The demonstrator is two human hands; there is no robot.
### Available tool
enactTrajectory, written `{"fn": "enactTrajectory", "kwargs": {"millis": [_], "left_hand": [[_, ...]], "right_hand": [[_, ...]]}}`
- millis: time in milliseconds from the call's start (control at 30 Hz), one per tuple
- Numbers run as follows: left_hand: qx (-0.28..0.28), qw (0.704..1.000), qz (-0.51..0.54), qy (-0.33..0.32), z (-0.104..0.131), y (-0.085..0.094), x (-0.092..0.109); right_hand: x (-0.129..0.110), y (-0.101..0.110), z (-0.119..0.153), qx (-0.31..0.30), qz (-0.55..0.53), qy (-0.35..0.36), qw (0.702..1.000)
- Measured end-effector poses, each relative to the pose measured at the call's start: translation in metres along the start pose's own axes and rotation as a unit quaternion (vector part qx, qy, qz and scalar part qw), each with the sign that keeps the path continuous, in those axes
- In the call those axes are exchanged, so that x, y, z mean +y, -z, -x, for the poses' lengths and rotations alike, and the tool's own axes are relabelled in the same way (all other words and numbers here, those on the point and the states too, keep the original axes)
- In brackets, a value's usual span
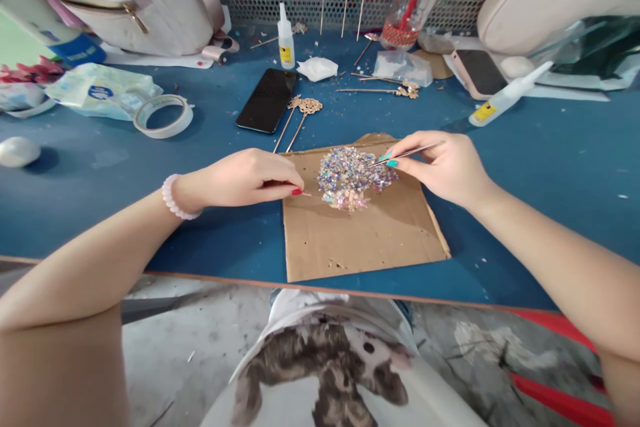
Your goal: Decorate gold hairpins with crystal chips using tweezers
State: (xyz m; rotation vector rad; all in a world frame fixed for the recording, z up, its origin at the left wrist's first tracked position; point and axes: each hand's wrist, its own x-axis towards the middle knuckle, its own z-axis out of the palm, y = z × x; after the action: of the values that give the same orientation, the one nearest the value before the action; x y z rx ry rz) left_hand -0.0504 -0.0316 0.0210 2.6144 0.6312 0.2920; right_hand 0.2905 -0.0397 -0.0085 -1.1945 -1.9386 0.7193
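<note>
A brown cardboard sheet (pixel 370 233) lies at the table's front edge, bearing a pile of small glittering beads (pixel 345 168). My left hand (pixel 250 178) is closed in a pinch on a thin metal stick (pixel 307 194) at the left of the pile. Beside the beads' front side is a pinkish, sparkling ornament (pixel 349 200), which appears to be at the stick's end. My right hand (pixel 440 163) holds metal tweezers (pixel 417 151), their tips reaching into the right part of the beads.
Behind the cardboard are a black phone (pixel 267 100), gold hairpins (pixel 310 107) and a glue bottle (pixel 285 40). Another glue bottle (pixel 507 99) lies at right. A tape roll (pixel 163 117) and a wipes pack (pixel 100 90) are at left, with a backpack (pixel 150 7) behind.
</note>
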Motion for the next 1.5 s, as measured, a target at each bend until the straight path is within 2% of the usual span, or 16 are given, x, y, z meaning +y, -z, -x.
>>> {"fn": "enactTrajectory", "kwargs": {"millis": [100,233,500,667,1000,1267,1500], "left_hand": [[-0.036,0.999,0.006,-0.026,0.001,-0.004,0.002],[-0.066,0.997,0.007,-0.028,0.001,-0.009,0.002],[-0.083,0.996,-0.007,-0.040,0.001,-0.011,0.006],[-0.094,0.994,-0.009,-0.046,0.001,-0.013,0.009],[-0.074,0.996,0.013,-0.047,-0.001,-0.015,0.010],[-0.088,0.996,0.006,-0.021,-0.001,-0.014,0.012],[-0.085,0.996,0.002,-0.039,-0.001,-0.014,0.011]], "right_hand": [[0.000,0.002,0.000,-0.011,0.019,0.006,1.000],[-0.003,0.001,0.002,-0.018,0.027,0.021,0.999],[-0.022,-0.009,0.009,-0.055,0.023,0.042,0.997],[-0.025,-0.016,0.013,-0.076,-0.009,0.036,0.996],[-0.023,-0.020,0.013,-0.077,-0.010,0.020,0.997],[-0.023,-0.022,0.014,-0.078,0.003,0.016,0.997],[-0.025,-0.016,0.012,-0.062,0.006,0.025,0.998]]}}
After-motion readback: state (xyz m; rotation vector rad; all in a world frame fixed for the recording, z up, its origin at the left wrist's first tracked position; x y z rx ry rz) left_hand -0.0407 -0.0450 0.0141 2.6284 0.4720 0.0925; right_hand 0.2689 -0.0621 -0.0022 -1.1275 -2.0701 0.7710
